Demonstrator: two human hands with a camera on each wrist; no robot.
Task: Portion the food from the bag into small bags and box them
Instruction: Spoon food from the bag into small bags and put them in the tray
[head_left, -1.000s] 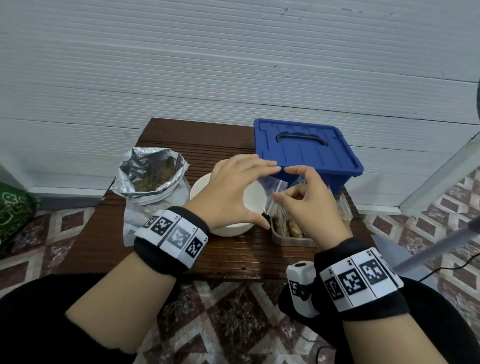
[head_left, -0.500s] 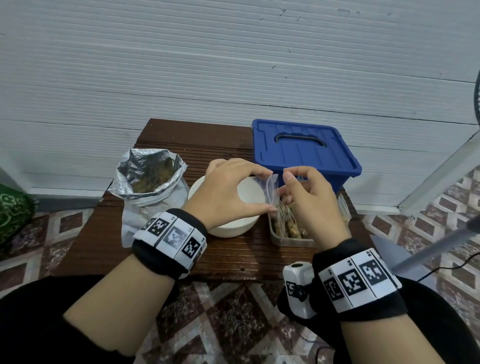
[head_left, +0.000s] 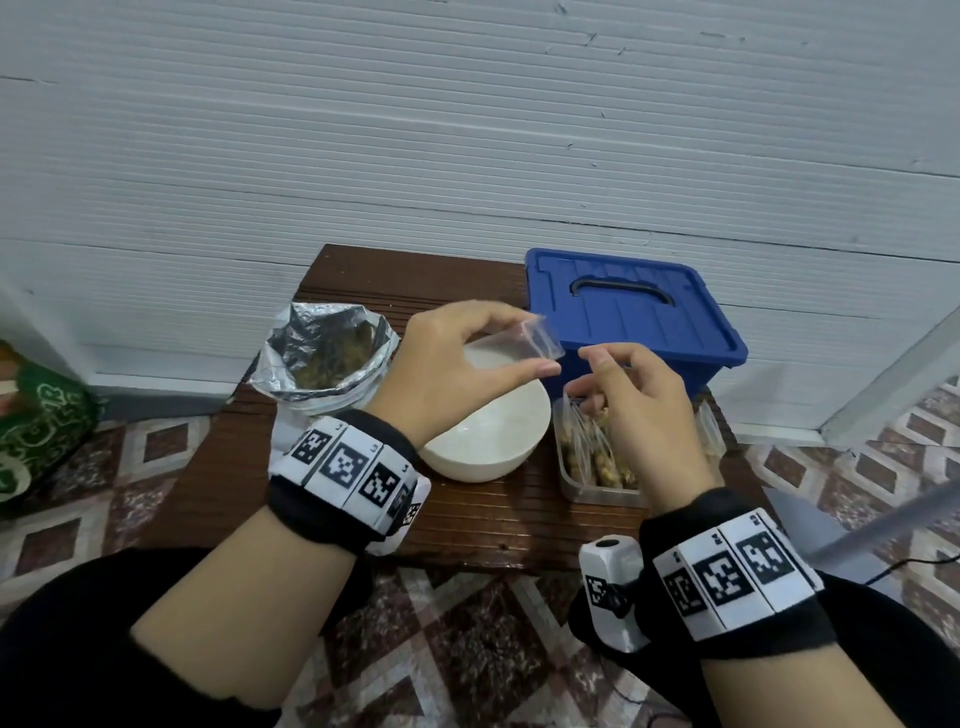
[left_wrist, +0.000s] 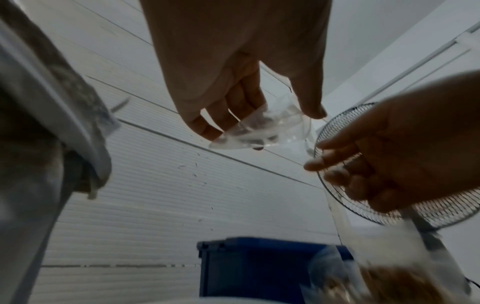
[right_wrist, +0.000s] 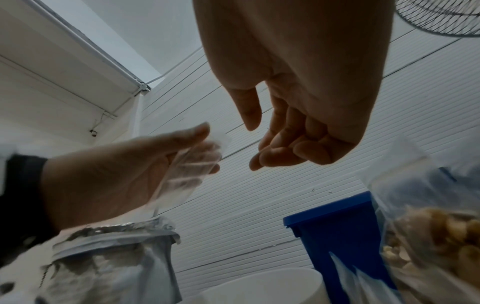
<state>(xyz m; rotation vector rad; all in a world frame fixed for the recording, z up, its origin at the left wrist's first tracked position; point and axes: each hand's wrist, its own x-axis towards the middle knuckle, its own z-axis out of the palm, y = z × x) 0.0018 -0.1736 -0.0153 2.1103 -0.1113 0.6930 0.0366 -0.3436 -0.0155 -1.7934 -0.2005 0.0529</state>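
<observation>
My left hand (head_left: 535, 347) pinches an empty small clear bag (head_left: 543, 332) between thumb and fingers, held up over the white bowl (head_left: 498, 436). The left wrist view shows this bag (left_wrist: 265, 127) crumpled at the fingertips. My right hand (head_left: 582, 371) hovers just right of it, above the clear container (head_left: 597, 488) of filled small bags. Its fingers (right_wrist: 293, 150) are loosely curled and hold nothing. The open foil food bag (head_left: 327, 358) stands at the left of the table. The blue box (head_left: 634, 322) sits at the back right with its lid on.
The small wooden table (head_left: 363, 499) stands against a white panelled wall. A green bag (head_left: 36, 431) lies on the tiled floor to the left. A fan (left_wrist: 363, 205) stands to the right.
Both hands were pinching the small bag low by the container. The left hand has since lifted it up over the bowl, and the right hand has let go.
</observation>
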